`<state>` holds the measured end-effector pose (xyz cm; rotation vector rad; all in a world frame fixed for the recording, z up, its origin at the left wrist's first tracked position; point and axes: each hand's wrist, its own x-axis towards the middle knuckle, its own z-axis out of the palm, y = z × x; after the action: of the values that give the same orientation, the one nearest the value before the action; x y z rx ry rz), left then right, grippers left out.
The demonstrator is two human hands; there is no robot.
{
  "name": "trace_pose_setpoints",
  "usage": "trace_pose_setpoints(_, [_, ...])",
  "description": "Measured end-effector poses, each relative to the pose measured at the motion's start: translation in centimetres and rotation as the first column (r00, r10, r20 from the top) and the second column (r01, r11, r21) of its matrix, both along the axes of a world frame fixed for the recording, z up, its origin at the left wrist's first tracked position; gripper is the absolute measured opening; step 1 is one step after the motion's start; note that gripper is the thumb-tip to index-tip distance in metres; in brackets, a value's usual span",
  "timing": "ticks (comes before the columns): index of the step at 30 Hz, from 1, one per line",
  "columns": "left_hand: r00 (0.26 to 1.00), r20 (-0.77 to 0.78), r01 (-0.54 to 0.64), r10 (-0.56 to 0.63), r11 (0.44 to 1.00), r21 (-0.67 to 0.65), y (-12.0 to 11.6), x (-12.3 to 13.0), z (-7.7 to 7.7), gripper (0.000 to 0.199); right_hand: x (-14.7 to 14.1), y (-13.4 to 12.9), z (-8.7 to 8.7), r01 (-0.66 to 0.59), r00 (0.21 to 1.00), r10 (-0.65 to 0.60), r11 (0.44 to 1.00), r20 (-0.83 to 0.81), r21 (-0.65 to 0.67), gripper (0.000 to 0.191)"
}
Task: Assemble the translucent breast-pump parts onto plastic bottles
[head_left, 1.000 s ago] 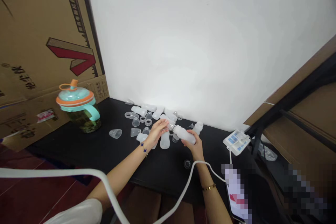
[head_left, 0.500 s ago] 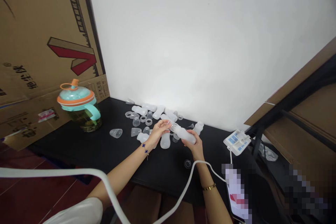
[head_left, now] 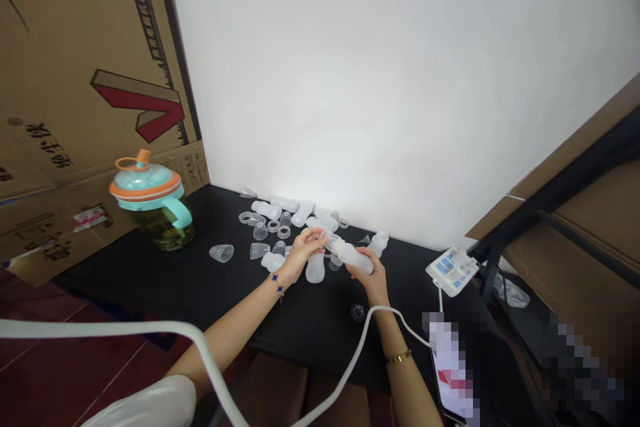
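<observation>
My right hand (head_left: 370, 278) is wrapped round a white translucent baby bottle (head_left: 354, 256), which lies tilted with its neck toward the left. At that neck, the fingers of my left hand (head_left: 303, 252) are closed on a clear plastic piece (head_left: 330, 239); whether it is a cap or a teat I cannot tell. Just below the left fingers another bottle (head_left: 315, 269) rests on the table. Around and behind the hands lie several more bottles (head_left: 303, 213), clear domed caps (head_left: 260, 231) and screw rings (head_left: 283, 232).
A jug with an orange-rimmed lid (head_left: 150, 203) stands left on the black table (head_left: 215, 307), before a cardboard box (head_left: 65, 80). One cap (head_left: 221, 253) lies apart. To the right are a power strip (head_left: 453, 271) and a phone (head_left: 453, 370). A white cable (head_left: 345, 380) crosses in front.
Both hands stay in nearly the same place. The left fingers have shifted slightly at the bottle's neck, and the bottle remains in the right hand.
</observation>
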<state>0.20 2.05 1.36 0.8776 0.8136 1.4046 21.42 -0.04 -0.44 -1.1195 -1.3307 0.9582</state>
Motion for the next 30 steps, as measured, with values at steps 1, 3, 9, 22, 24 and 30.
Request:
trace_pose_setpoints(1, [1.000,0.002,-0.002,0.002,1.000,-0.002,0.01,0.01,-0.02,0.042,-0.02,-0.03,0.05,-0.002,1.000,0.002,1.000,-0.002,-0.001,0.049])
trace_pose_setpoints(3, [1.000,0.007,-0.006,0.006,1.000,-0.003,0.03,0.02,-0.05,0.043,-0.04,-0.10,0.12,-0.006,1.000,0.006,1.000,-0.006,0.001,0.049])
trace_pose_setpoints(9, [1.000,0.004,0.002,-0.002,1.000,-0.001,-0.02,0.00,-0.01,0.042,-0.05,-0.14,0.08,-0.002,1.000,0.002,1.000,0.005,0.011,0.049])
trace_pose_setpoints(22, [1.000,-0.031,0.002,-0.001,1.000,0.012,0.11,-0.04,-0.33,0.042,-0.03,-0.20,0.10,0.007,0.999,-0.008,1.000,0.036,0.028,0.050])
trace_pose_setpoints(24, [0.999,-0.042,-0.001,0.002,1.000,0.019,0.13,-0.04,-0.37,0.042,0.05,-0.12,-0.06,0.011,0.999,-0.013,0.999,0.048,0.036,0.051])
trace_pose_setpoints(30, [0.997,-0.075,-0.010,0.012,1.000,0.026,0.13,-0.08,-0.35,0.043,0.25,0.01,-0.37,0.016,0.996,-0.022,0.998,0.088,0.066,0.050])
